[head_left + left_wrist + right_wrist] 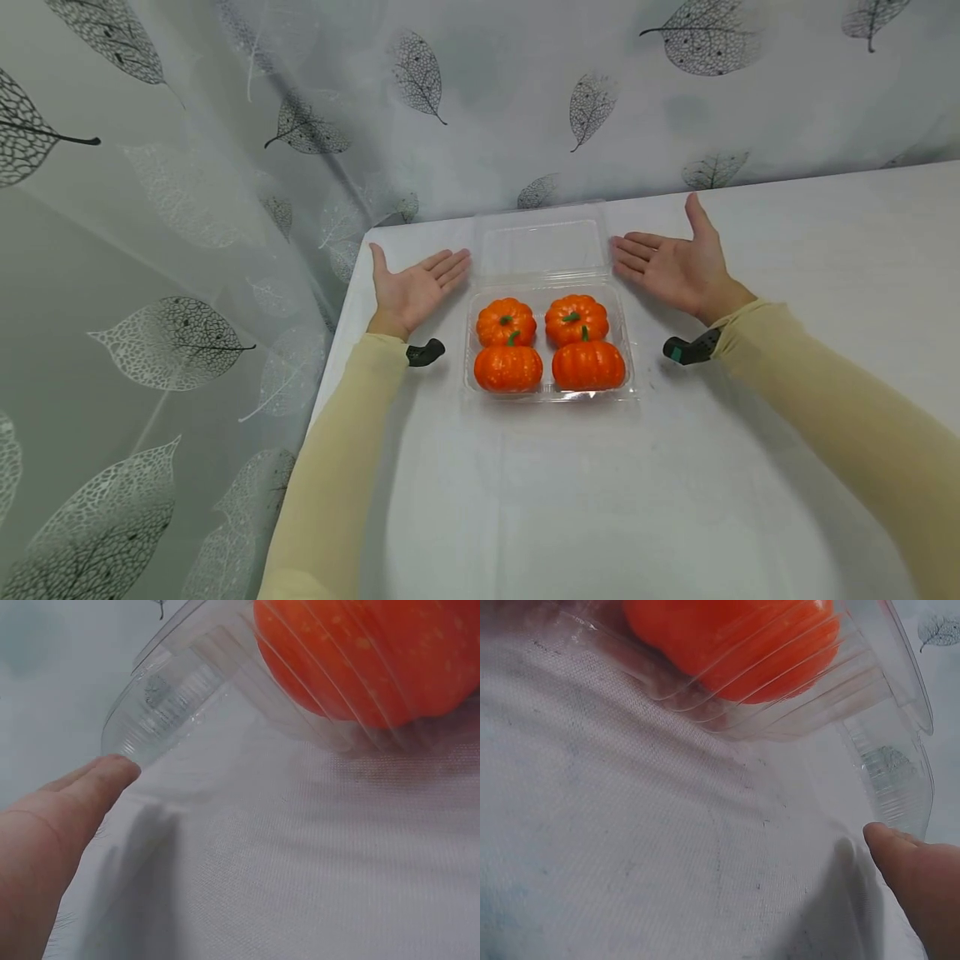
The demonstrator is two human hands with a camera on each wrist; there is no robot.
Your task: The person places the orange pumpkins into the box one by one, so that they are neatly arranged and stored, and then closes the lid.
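A clear plastic clamshell box [553, 398] sits on the table with its lid [542, 248] folded back, away from the person. Inside its base are several small orange pumpkins with green stems: two at the back, a left one [506, 322] and a right one [576, 318], and two in front, a left one [508, 369] and a right one [588, 366]. To the left of the lid, my left hand [414, 292] is spread with palm up and fingertips near the lid's edge. On the other side my right hand [678, 265] mirrors it, fingers straight, thumb raised, holding nothing.
A white cloth covers the table [570, 500]. Behind it and along the left hangs a pale curtain [495, 100] printed with leaves. Each wrist carries a small black device, one on the left [425, 352] and one on the right [692, 347].
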